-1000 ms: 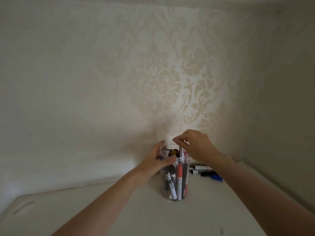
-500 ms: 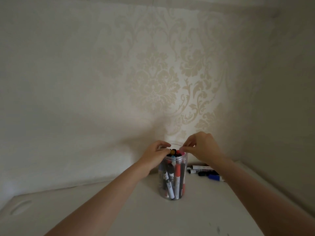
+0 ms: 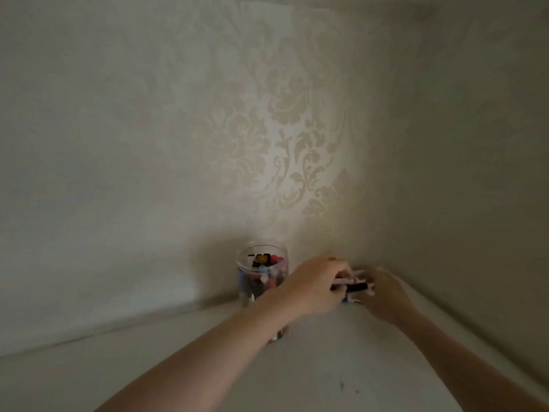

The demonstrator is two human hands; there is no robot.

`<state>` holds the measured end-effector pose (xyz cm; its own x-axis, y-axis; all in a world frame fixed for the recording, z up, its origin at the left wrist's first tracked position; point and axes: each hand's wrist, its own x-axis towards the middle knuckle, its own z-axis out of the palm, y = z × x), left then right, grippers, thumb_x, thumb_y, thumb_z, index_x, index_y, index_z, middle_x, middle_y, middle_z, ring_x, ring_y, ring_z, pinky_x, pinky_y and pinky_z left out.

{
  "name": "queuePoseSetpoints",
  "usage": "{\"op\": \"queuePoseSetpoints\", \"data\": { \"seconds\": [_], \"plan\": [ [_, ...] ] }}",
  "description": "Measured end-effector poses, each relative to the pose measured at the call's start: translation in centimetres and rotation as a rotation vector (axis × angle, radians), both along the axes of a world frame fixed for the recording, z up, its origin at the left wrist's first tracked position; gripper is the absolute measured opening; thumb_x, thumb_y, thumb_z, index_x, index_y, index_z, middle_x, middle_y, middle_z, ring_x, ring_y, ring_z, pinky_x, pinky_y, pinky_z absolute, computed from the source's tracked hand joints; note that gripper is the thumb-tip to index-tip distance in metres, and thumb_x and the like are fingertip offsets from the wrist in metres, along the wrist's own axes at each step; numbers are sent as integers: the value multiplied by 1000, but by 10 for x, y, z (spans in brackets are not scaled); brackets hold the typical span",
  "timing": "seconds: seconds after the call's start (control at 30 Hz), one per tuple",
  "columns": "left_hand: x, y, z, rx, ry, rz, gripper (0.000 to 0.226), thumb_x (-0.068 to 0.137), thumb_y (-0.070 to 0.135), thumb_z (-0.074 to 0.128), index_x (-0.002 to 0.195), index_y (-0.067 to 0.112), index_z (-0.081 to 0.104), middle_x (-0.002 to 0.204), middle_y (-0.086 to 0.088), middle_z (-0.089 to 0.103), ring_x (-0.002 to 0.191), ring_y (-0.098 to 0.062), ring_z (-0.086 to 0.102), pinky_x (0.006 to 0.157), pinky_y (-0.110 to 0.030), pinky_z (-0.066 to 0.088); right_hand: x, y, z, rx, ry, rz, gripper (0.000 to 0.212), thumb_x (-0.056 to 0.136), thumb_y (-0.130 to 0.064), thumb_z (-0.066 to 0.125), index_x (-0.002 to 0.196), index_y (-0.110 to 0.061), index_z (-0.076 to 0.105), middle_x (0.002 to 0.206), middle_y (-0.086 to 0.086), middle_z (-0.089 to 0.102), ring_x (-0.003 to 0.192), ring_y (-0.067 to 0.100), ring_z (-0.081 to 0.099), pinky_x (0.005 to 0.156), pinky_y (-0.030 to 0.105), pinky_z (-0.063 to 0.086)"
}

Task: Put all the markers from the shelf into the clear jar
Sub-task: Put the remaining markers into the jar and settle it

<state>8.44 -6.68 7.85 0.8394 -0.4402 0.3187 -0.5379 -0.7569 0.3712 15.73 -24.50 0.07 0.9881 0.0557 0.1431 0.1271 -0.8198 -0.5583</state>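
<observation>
The clear jar [image 3: 262, 281] stands on the shelf [image 3: 312, 367] close before the back wall [image 3: 148, 144], markers upright in it; right of the jar, near the corner, both hands meet around loose markers [image 3: 355, 285].

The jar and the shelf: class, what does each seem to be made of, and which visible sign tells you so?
The jar: clear and smooth, probably plastic, though glass cannot be ruled out; the coloured markers inside show straight through its wall. The shelf: a pale, matt surface, perhaps painted wood or laminate; no grain shows, only a few dark specks.
</observation>
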Motion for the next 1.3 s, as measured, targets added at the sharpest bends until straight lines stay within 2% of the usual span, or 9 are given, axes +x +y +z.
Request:
{"op": "queuePoseSetpoints", "data": {
  "seconds": [0.13,0.23,0.5,0.63,0.77,0.83,0.93,1.03,1.3],
  "plan": [
    [32,-7,-68,292,371,191,69,93,17,58,152,20,23,159,-12,15,143,-33,29,113,-42,35,2,-34,-33,-109,6,38,46,89,-32,61,133,-23,50,136,2,51,122,19,52,96,31,43],
    [55,-10,-96,398,284,336,86,92,12,57,155,22,1,164,-9,-9,151,-35,-4,122,-50,13,14,-42,-42,-189,43,47,47,92,-41,54,137,-30,45,138,-4,48,126,17,47,96,32,43],
    [94,-21,-99,358,105,460,42,95,7,48,135,19,47,135,-9,52,124,-30,48,105,-41,37,15,-55,-54,-244,-10,79,29,91,-42,54,120,-38,58,108,-8,56,107,14,53,84,28,41],
    [81,-25,-107,216,43,448,39,96,8,48,131,25,55,130,-5,57,119,-26,52,100,-37,41,2,-68,-45,214,-13,66,24,81,-26,74,101,-32,63,89,-5,64,78,14,64,64,10,45],
    [59,-31,-72,-200,-26,372,23,95,8,55,116,14,62,116,-5,64,104,-21,60,82,-23,44,-6,-68,-17,751,-37,-147,19,78,-13,76,91,-19,63,85,5,66,65,23,66,65,32,57],
    [45,-29,-31,-307,-91,324,19,95,11,57,114,13,58,110,-2,63,89,-14,60,69,-15,42,-8,-64,-2,786,-103,-188,20,82,-17,73,100,-15,63,88,5,68,75,27,67,74,40,55],
    [22,-9,37,-444,-169,266,28,95,13,59,120,13,48,97,0,62,76,-17,63,61,-27,54,-18,-45,28,802,-191,-153,23,85,-14,68,107,-13,60,94,11,69,78,29,67,76,42,54],
    [3,38,83,-487,-267,335,35,93,13,63,119,10,41,90,2,59,77,-19,65,58,-22,51,-34,-16,62,843,-285,-91,23,86,-11,68,106,-16,57,90,7,69,71,19,68,63,26,56],
    [-23,130,64,-344,-318,487,22,95,12,58,117,12,52,101,-7,64,85,-21,63,75,-32,53,-57,65,122,901,-441,37,25,86,-22,69,108,-19,59,95,3,73,79,14,73,77,33,57]
  ]
}}
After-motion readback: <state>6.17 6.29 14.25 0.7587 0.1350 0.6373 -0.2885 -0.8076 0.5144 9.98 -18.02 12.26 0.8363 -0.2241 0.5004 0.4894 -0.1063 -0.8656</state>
